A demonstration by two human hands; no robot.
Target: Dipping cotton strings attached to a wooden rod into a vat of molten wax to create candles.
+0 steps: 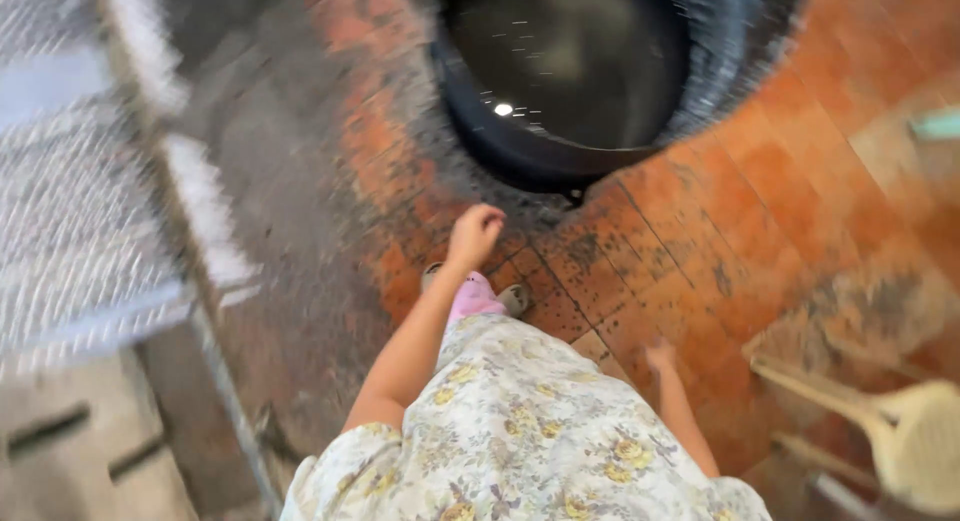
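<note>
Grey wire mesh (70, 211), blurred by the camera's motion, fills the left edge, framed by a pale metal bar (200, 241) that slants down the picture. Beside it runs a strip of dull grey concrete floor (290, 281), which gives way to worn orange-red floor tiles (740, 211), square, with dark grime in the joints. At the top stands a large round black basin (540, 151) with a thick smooth rim, holding dark water that catches a small glint of light; soot-dark staining rings its base.

The left hand (474, 233) hangs over the tiles just below the basin's rim, its fingers curled loosely together into a soft fist, holding nothing and touching nothing. Beneath it shows a pink sandal (472, 297) on the tile. A floral cloth dress (520, 431), pale with yellow flowers, covers the lower middle. The right hand (660, 356) is low and blurred beside the dress; whether its fingers are apart or closed I cannot tell.

At the far right lies a cream plastic stool (900, 431), tipped, legs pointing leftward. Bare tile lies open between basin, feet and stool.
</note>
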